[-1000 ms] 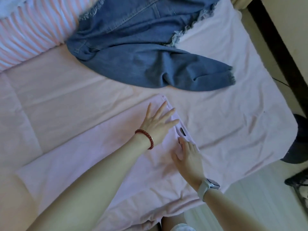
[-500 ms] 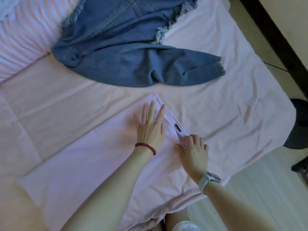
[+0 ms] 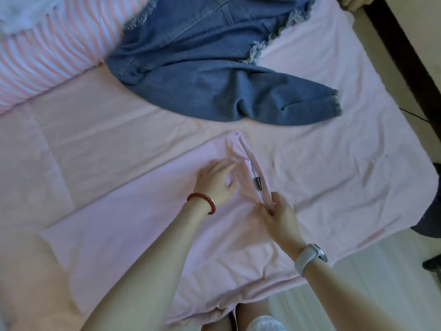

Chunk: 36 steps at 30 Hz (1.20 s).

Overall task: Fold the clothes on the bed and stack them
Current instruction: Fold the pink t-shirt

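A pale pink garment (image 3: 133, 230) lies spread flat on the bed in front of me, its right edge carrying a small dark label (image 3: 259, 183). My left hand (image 3: 217, 182), with a red bead bracelet, rests flat on the cloth with fingers extended. My right hand (image 3: 280, 215), with a white watch on the wrist, pinches the garment's right edge just below the label. A blue denim jacket (image 3: 214, 68) with frayed hems lies unfolded further up the bed.
The bed is covered by a pink sheet (image 3: 334, 163). A pink-and-white striped pillow (image 3: 47, 58) sits at the upper left. The bed's right edge drops to a light floor (image 3: 381, 283), with a dark object (image 3: 429, 211) beside it.
My left hand slid back toward me across the pink cloth. My right hand went from resting near the edge to pinching the edge below the label, now exposed.
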{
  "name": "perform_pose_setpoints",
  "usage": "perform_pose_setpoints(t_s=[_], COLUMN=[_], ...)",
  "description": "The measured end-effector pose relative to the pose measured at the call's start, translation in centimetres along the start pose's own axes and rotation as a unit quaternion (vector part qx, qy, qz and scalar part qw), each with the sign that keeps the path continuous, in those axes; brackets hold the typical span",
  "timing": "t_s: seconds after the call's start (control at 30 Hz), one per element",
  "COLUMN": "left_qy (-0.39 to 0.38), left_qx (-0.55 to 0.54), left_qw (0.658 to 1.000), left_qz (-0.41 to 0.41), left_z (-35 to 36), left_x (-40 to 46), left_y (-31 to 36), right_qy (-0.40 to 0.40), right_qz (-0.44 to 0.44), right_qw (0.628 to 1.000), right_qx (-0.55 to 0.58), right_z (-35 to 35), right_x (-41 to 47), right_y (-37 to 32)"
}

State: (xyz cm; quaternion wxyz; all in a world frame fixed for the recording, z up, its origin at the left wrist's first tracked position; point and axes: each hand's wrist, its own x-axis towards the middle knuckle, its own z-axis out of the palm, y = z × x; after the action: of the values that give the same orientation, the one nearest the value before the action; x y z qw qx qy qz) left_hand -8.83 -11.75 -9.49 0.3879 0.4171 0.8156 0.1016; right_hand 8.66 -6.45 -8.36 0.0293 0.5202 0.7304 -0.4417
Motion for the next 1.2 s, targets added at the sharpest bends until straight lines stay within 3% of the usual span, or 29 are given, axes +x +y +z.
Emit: perform_pose_setpoints(t_s=[0.07, 0.13, 0.23, 0.33, 0.43, 0.53, 0.57, 0.6, 0.73, 0.83, 0.93, 1.1, 1.2], left_qy=[0.035, 0.012, 0.025, 0.084, 0.128, 0.168, 0.186, 0.205, 0.268, 0.270, 0.286, 0.360, 0.362], left_qx=[-0.257, -0.480, -0.672, -0.751, -0.791, -0.807, -0.796, -0.766, -0.617, -0.527, -0.459, -0.503, -0.543], left_qw=[0.962, 0.859, 0.701, 0.593, 0.529, 0.478, 0.480, 0.505, 0.630, 0.692, 0.690, 0.672, 0.636], left_qz=[-0.089, -0.176, -0.239, -0.278, -0.280, -0.304, -0.319, -0.341, -0.389, -0.412, -0.481, -0.408, -0.411], left_z=[-1.2, -2.3, -3.9, -5.0, -5.5, -4.9, -4.2, -3.4, 0.2, 2.2, 3.1, 5.1, 5.6], left_x=[-3.0, -6.7, -12.4, -17.7, -22.9, -26.6, -27.3, -27.9, -28.7, -28.2, -27.6, -28.2, -29.1], left_y=[-0.3, -1.4, -4.3, -7.9, -11.7, -14.7, -15.8, -16.8, -19.6, -19.4, -18.4, -19.0, -19.2], right_qy=[0.007, -0.014, -0.086, -0.148, -0.204, -0.388, -0.429, -0.434, -0.265, -0.174, -0.142, -0.291, -0.313], right_qz=[-0.019, -0.061, -0.146, -0.220, -0.276, -0.268, -0.271, -0.282, -0.304, -0.374, -0.448, -0.402, -0.390], right_qw=[0.999, 0.996, 0.984, 0.964, 0.939, 0.882, 0.861, 0.855, 0.913, 0.893, 0.846, 0.795, 0.803], right_qx=[0.035, 0.058, 0.058, 0.030, -0.009, -0.005, -0.010, -0.023, -0.070, -0.181, -0.253, -0.350, -0.324], right_z=[-0.3, -0.2, 1.4, 4.7, 9.3, 13.2, 14.1, 14.7, 16.2, 17.6, 20.3, 25.8, 27.7], right_x=[-1.4, -3.0, -5.2, -8.0, -11.9, -14.9, -15.1, -15.1, -11.7, -8.7, -6.8, -4.3, -4.3], right_y=[-1.4, -3.8, -8.2, -12.5, -16.2, -18.9, -19.1, -19.1, -17.9, -18.1, -19.8, -24.8, -27.0])
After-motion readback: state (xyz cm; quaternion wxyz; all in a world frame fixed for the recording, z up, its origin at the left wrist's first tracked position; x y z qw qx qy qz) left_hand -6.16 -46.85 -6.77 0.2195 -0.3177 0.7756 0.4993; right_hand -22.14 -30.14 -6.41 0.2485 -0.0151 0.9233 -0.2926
